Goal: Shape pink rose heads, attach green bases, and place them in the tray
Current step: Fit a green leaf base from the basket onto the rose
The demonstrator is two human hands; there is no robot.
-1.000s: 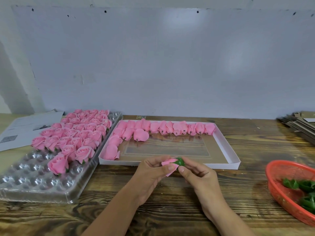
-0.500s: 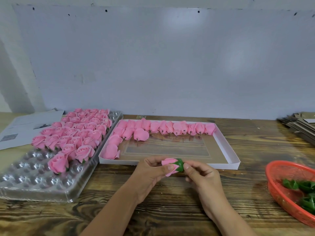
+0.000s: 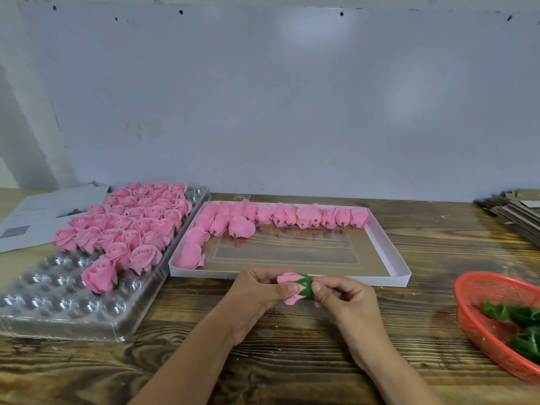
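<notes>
My left hand (image 3: 257, 296) grips a pink rose head (image 3: 289, 283) lying sideways, thumb over its petals. A green base (image 3: 305, 285) caps the right end of the rose, and my right hand (image 3: 342, 302) pinches that base with thumb and fingertips. Both hands hover just in front of the white box. The clear plastic tray (image 3: 58, 314) at the left holds several finished pink roses (image 3: 128, 226) in its far cells; its near cells hold nothing. Unshaped rose heads (image 3: 280, 214) line the back and left of the white box (image 3: 391, 258).
A red basket (image 3: 479, 287) with several green bases (image 3: 523, 325) sits at the right edge. Stacked cardboard (image 3: 514, 211) lies at the far right, printed paper (image 3: 38, 214) at the far left. The wall stands close behind the wooden table (image 3: 292, 361).
The green base now sits further over the rose's end. My right-hand fingers have shifted from beside the base to pinching it, and both hands stay in place.
</notes>
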